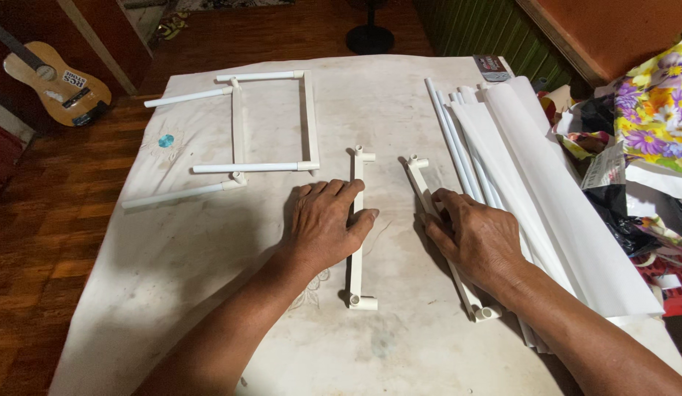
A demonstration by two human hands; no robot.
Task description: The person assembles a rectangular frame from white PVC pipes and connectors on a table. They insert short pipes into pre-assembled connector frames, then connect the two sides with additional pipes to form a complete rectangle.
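Observation:
My left hand (325, 224) lies flat on a short white pipe (358, 172) that has an elbow fitting at each end, with the fingers curled over its middle. My right hand (475, 235) rests on a second white pipe with end fittings (416, 172), which lies slightly slanted just to the right. Both pipes lie on a white cloth-covered table (172, 264). The lower part of the right pipe is hidden under my hand and forearm, and its end fitting shows near my wrist.
A partly joined white pipe frame (271, 121) lies at the table's far left. Several long white pipes (447, 125) and large white paper sheets (546, 169) lie along the right side. A guitar (55, 81) leans at the left, and flowered cloth (660, 103) and clutter sit to the right.

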